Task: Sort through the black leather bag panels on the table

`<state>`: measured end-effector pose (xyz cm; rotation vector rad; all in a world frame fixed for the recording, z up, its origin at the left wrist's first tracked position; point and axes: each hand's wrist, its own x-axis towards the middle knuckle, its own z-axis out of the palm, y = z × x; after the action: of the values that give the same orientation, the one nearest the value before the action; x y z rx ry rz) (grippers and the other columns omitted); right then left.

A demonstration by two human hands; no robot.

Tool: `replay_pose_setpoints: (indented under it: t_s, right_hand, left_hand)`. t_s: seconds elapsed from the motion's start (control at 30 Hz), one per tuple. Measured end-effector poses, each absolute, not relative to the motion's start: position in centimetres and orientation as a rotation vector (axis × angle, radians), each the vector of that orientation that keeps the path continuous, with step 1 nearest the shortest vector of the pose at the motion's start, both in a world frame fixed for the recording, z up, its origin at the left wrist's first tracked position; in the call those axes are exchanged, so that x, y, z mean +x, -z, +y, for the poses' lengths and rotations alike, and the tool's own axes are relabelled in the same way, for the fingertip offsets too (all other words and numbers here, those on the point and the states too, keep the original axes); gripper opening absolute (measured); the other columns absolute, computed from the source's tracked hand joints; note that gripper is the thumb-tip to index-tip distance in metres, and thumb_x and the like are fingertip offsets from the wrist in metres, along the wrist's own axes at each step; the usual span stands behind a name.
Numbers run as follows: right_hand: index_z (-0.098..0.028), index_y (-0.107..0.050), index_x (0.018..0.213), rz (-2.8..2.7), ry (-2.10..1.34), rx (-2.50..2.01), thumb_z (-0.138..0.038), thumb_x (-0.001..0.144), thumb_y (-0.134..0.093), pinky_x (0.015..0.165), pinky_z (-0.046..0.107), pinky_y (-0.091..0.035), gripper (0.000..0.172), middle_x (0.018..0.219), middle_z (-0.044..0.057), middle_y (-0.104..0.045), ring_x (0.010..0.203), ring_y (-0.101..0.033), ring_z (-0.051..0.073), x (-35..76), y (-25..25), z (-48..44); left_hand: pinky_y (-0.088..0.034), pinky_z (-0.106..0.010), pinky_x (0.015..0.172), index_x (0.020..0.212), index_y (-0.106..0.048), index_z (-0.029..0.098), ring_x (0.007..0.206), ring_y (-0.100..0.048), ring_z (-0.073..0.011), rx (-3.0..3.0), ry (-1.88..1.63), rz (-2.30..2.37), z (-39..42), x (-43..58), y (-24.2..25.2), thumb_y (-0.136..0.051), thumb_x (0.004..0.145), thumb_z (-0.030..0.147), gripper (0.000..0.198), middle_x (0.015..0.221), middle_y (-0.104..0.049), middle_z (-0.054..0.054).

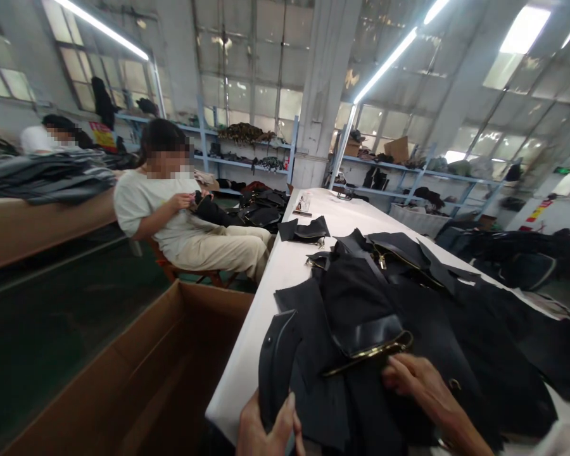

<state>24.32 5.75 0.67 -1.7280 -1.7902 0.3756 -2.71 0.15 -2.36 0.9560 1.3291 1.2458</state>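
Observation:
At the near edge of the table, my left hand (269, 424) is closed around a black curved panel (276, 358) that has a small round stud near its top. My right hand (415, 380) is further right, its thumb and fingers pinched together and slightly blurred. I cannot make out what lies between those fingers. Right beside them is the end of a brass-toothed zipper (373, 352), set along the edge of a black fabric piece (358, 297) with a shiny black band. More flat black pieces are spread under and around both hands.
The white table (240, 373) runs away from me, with black zippered pieces (306, 229) further along. An open cardboard box (137, 354) stands on the floor at the left. Beyond it a seated co-worker (166, 215) handles dark material. Blue shelves (247, 162) line the wall.

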Motion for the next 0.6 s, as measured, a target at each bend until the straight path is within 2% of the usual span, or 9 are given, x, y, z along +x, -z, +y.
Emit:
replay_pose_setpoints:
  t_s: [0.13,0.2,0.23,0.27,0.33,0.37,0.43,0.53,0.6]
  right_hand:
    - [-0.02,-0.06,0.063,-2.162,-0.193,-1.745,-0.037,0.089,-0.038,0.045,0.032,-0.047,0.038,0.05,0.004,-0.06,0.043,-0.059,0.022,24.5,-3.5,6.5]
    - [-0.019,-0.065,0.096,-2.377,-0.056,-1.606,-0.028,0.089,-0.041,0.066,0.042,-0.05,0.026,0.08,0.01,-0.068,0.071,-0.065,0.028,23.2,-4.5,9.2]
    - [-0.021,-0.059,0.114,-2.495,-0.032,-1.497,-0.02,0.089,-0.042,0.076,0.043,-0.049,0.031,0.099,0.012,-0.066,0.088,-0.063,0.028,22.1,-4.5,10.8]
    - [-0.026,-0.051,0.125,-2.622,-0.038,-1.368,-0.013,0.088,-0.042,0.086,0.043,-0.046,0.04,0.12,0.01,-0.058,0.109,-0.055,0.027,20.9,-4.2,12.4]
    - [-0.036,-0.045,0.13,-2.83,-0.067,-1.121,0.0,0.084,-0.041,0.1,0.044,-0.036,0.058,0.14,0.005,-0.041,0.128,-0.035,0.022,18.4,-3.0,15.0]
    - [-0.038,-0.047,0.127,-2.906,-0.084,-1.015,0.004,0.082,-0.041,0.103,0.045,-0.031,0.061,0.144,0.003,-0.036,0.132,-0.028,0.021,17.2,-2.3,16.1]
    - [-0.034,-0.055,0.12,-3.003,-0.11,-0.863,0.005,0.082,-0.046,0.105,0.05,-0.026,0.056,0.144,0.003,-0.035,0.133,-0.025,0.023,15.2,-1.2,17.5]
    - [-0.022,-0.064,0.105,-3.071,-0.133,-0.721,-0.001,0.082,-0.058,0.105,0.055,-0.027,0.032,0.132,0.005,-0.051,0.128,-0.035,0.026,13.9,-1.3,18.9]
    - [-0.017,-0.063,0.103,-3.088,-0.124,-0.651,-0.003,0.084,-0.058,0.104,0.056,-0.028,0.025,0.118,0.004,-0.061,0.122,-0.043,0.024,14.0,-2.7,19.8]
  left_hand:
    - [-0.044,-0.023,0.042,0.06,-0.05,0.018,0.034,-0.053,-0.0146,0.93,-1.229,1.27,0.5,-3.4,2.9,-0.054,0.076,0.053,0.039,0.036,-0.054,0.0]
    - [-0.044,-0.023,0.041,0.061,-0.049,0.018,0.033,-0.052,-0.0141,0.914,-1.215,1.241,0.5,-3.2,2.8,-0.053,0.077,0.052,0.038,0.036,-0.054,0.0]
    - [-0.044,-0.023,0.041,0.062,-0.049,0.018,0.033,-0.052,-0.0137,0.906,-1.206,1.231,0.4,-3.1,2.6,-0.053,0.077,0.052,0.038,0.035,-0.053,0.001]
    - [-0.044,-0.023,0.042,0.062,-0.049,0.018,0.033,-0.052,-0.0135,0.905,-1.201,1.228,0.4,-3.0,2.5,-0.053,0.077,0.052,0.038,0.035,-0.053,0.001]
    - [-0.044,-0.023,0.043,0.063,-0.049,0.018,0.033,-0.052,-0.0137,0.924,-1.204,1.243,0.3,-3.0,2.4,-0.052,0.077,0.052,0.037,0.035,-0.052,0.001]
    - [-0.044,-0.023,0.043,0.064,-0.05,0.018,0.034,-0.053,-0.0142,0.932,-1.205,1.259,0.2,-3.1,2.3,-0.052,0.077,0.053,0.037,0.035,-0.053,0.001]
    - [-0.045,-0.023,0.044,0.067,-0.051,0.017,0.035,-0.054,-0.015,0.941,-1.206,1.304,0.1,-3.3,2.4,-0.052,0.077,0.053,0.037,0.036,-0.054,0.0]
    - [-0.045,-0.023,0.043,0.069,-0.054,0.017,0.034,-0.054,-0.0148,0.93,-1.222,1.386,-0.1,-3.8,2.3,-0.055,0.075,0.051,0.035,0.037,-0.053,0.001]
    - [-0.045,-0.022,0.042,0.067,-0.056,0.017,0.033,-0.054,-0.0141,0.896,-1.267,1.452,-0.2,-4.0,1.9,-0.059,0.072,0.049,0.032,0.039,-0.054,0.002]
